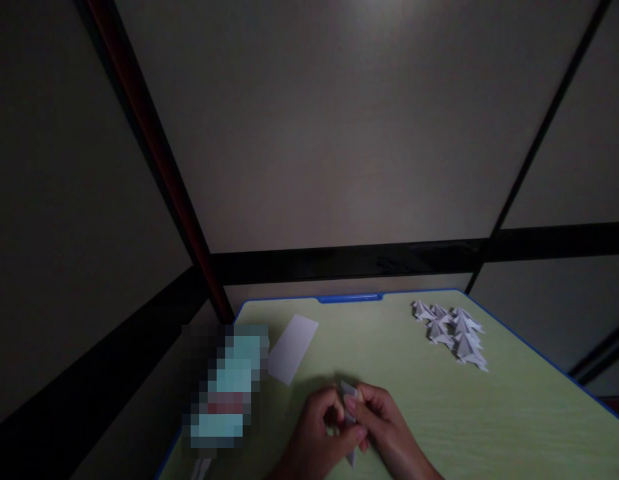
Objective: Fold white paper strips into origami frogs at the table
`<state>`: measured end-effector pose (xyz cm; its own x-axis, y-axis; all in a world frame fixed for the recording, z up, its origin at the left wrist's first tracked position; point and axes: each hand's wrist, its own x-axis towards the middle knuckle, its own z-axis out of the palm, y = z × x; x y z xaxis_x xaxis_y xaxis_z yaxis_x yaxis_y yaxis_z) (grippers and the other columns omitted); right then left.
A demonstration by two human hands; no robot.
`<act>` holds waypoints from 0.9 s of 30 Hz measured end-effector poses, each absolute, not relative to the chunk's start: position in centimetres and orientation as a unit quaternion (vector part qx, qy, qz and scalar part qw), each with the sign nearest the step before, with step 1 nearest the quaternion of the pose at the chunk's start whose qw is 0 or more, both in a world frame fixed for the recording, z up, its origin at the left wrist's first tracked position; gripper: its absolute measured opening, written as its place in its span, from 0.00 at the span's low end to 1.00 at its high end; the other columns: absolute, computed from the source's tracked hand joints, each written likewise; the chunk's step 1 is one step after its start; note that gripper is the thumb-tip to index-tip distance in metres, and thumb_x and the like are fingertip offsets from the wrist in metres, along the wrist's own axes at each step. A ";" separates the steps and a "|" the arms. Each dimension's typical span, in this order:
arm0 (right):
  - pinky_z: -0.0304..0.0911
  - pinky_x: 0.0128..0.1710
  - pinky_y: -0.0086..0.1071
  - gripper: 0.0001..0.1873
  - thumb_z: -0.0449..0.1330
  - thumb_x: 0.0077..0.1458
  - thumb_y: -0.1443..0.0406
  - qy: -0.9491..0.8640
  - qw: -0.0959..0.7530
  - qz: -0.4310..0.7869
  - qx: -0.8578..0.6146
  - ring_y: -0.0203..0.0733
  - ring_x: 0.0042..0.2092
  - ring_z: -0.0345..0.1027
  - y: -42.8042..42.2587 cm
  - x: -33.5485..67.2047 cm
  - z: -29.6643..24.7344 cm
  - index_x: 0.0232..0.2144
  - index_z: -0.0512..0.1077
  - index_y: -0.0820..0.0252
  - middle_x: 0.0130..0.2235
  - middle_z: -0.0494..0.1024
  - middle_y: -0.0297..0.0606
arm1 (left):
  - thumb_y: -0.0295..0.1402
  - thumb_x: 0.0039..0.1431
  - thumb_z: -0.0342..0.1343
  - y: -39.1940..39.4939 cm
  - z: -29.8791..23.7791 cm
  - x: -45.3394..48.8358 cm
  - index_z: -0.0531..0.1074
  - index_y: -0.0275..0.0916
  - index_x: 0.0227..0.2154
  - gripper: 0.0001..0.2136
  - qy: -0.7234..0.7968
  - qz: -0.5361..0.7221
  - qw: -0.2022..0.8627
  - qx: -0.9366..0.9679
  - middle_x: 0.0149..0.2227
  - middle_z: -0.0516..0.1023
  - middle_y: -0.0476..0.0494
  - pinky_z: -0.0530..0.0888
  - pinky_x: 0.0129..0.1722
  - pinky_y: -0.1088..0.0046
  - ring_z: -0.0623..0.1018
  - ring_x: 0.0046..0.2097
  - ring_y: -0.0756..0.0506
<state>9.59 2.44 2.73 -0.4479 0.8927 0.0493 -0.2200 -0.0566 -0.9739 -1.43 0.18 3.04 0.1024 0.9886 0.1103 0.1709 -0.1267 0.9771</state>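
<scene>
A small piece of folded white paper (348,392) is pinched between my two hands, just above the near middle of the table. My left hand (322,427) closes on it from the left, thumb across its lower part. From the right, my right hand (382,417) grips it with thumb and fingers. Its lower tip sticks out below the fingers; much of the paper is hidden by them. Beyond my left hand lies a flat white paper sheet (293,349). Several folded white paper figures (466,347) stand grouped at the far right.
The pale green table (514,413) has a blue edge and a blue pen groove (350,299) at its far side. A pixelated turquoise item (232,380) with a cable lies along the left edge. Light panels (339,133) with black strips rise behind the table.
</scene>
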 end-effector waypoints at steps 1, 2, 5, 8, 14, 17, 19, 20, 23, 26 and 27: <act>0.44 0.11 0.20 0.19 0.55 0.40 0.54 -0.541 0.422 0.660 -0.306 0.25 0.13 0.49 2.4 9.6 2.8 0.13 0.59 0.63 0.13 0.61 0.27 | 0.22 0.35 0.52 0.2 3.2 -1.4 0.54 0.38 0.13 0.11 0.488 0.458 0.434 0.603 0.18 0.58 0.54 0.57 0.21 0.79 0.60 0.22 0.53; 0.44 0.11 0.21 0.19 0.56 0.39 0.54 -0.541 0.420 0.662 -0.303 0.25 0.13 0.49 2.4 9.6 2.8 0.13 0.58 0.63 0.13 0.61 0.27 | 0.21 0.35 0.52 0.2 3.5 -1.4 0.55 0.37 0.12 0.10 0.489 0.456 0.427 0.609 0.18 0.57 0.54 0.56 0.20 0.79 0.59 0.22 0.54; 0.44 0.12 0.21 0.19 0.57 0.38 0.55 -0.543 0.419 0.666 -0.292 0.25 0.14 0.48 2.3 9.7 3.0 0.12 0.57 0.62 0.13 0.61 0.27 | 0.22 0.36 0.51 0.2 3.9 -1.4 0.56 0.37 0.12 0.09 0.469 0.455 0.439 0.616 0.18 0.57 0.53 0.57 0.21 0.79 0.59 0.22 0.53; 0.43 0.12 0.21 0.19 0.57 0.38 0.56 -0.543 0.419 0.667 -0.291 0.25 0.14 0.48 2.3 9.8 3.1 0.12 0.55 0.62 0.12 0.59 0.25 | 0.23 0.38 0.51 0.3 3.8 -1.5 0.56 0.37 0.12 0.09 0.459 0.459 0.454 0.611 0.19 0.57 0.53 0.58 0.22 0.79 0.60 0.23 0.53; 0.40 0.11 0.20 0.18 0.58 0.38 0.57 -0.546 0.410 0.668 -0.296 0.24 0.13 0.46 2.3 10.0 3.3 0.12 0.55 0.62 0.11 0.58 0.24 | 0.30 0.39 0.54 0.2 2.9 -1.9 0.62 0.35 0.15 0.07 0.431 0.452 0.500 0.599 0.21 0.61 0.50 0.61 0.25 0.77 0.64 0.26 0.51; 0.39 0.11 0.20 0.18 0.59 0.37 0.57 -0.546 0.410 0.670 -0.291 0.24 0.12 0.46 2.4 10.1 3.3 0.12 0.56 0.62 0.11 0.59 0.24 | 0.33 0.40 0.55 0.2 2.4 -2.2 0.65 0.34 0.18 0.07 0.426 0.445 0.514 0.597 0.22 0.65 0.49 0.62 0.27 0.76 0.66 0.27 0.50; 0.39 0.10 0.20 0.18 0.59 0.37 0.58 -0.547 0.410 0.671 -0.287 0.24 0.12 0.46 2.4 10.1 3.2 0.12 0.56 0.62 0.11 0.58 0.24 | 0.35 0.40 0.55 0.2 2.3 -2.4 0.65 0.34 0.19 0.08 0.421 0.442 0.525 0.593 0.22 0.66 0.48 0.62 0.27 0.76 0.67 0.27 0.49; 0.38 0.10 0.21 0.18 0.59 0.37 0.58 -0.547 0.409 0.672 -0.285 0.24 0.12 0.45 2.4 10.1 3.2 0.12 0.56 0.61 0.10 0.57 0.24 | 0.35 0.40 0.55 0.2 2.3 -2.4 0.66 0.34 0.20 0.09 0.414 0.441 0.536 0.589 0.22 0.67 0.48 0.62 0.27 0.76 0.67 0.27 0.49; 0.37 0.10 0.20 0.18 0.58 0.38 0.58 -0.545 0.407 0.677 -0.283 0.23 0.12 0.43 2.4 10.2 3.1 0.12 0.55 0.61 0.10 0.56 0.23 | 0.37 0.40 0.55 0.3 2.7 -2.4 0.66 0.33 0.21 0.11 0.377 0.439 0.581 0.573 0.22 0.68 0.46 0.63 0.27 0.74 0.68 0.27 0.48; 0.36 0.10 0.20 0.18 0.58 0.38 0.59 -0.542 0.412 0.676 -0.284 0.22 0.12 0.42 2.4 10.3 3.1 0.12 0.55 0.62 0.10 0.56 0.23 | 0.39 0.41 0.53 0.2 3.2 -2.3 0.66 0.33 0.20 0.12 0.343 0.436 0.615 0.560 0.20 0.67 0.47 0.63 0.27 0.74 0.68 0.26 0.48; 0.36 0.10 0.20 0.18 0.58 0.38 0.59 -0.541 0.414 0.674 -0.284 0.22 0.12 0.42 2.4 10.3 3.1 0.12 0.55 0.62 0.10 0.56 0.23 | 0.39 0.41 0.53 0.2 3.2 -2.3 0.66 0.32 0.20 0.12 0.338 0.437 0.620 0.556 0.19 0.66 0.47 0.62 0.26 0.75 0.67 0.26 0.49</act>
<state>10.29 2.37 3.13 -0.4956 0.8662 0.0648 -0.2505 -0.0710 -0.9655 -2.33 0.24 3.22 0.3885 0.9190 0.0670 -0.1660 -0.0017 0.9861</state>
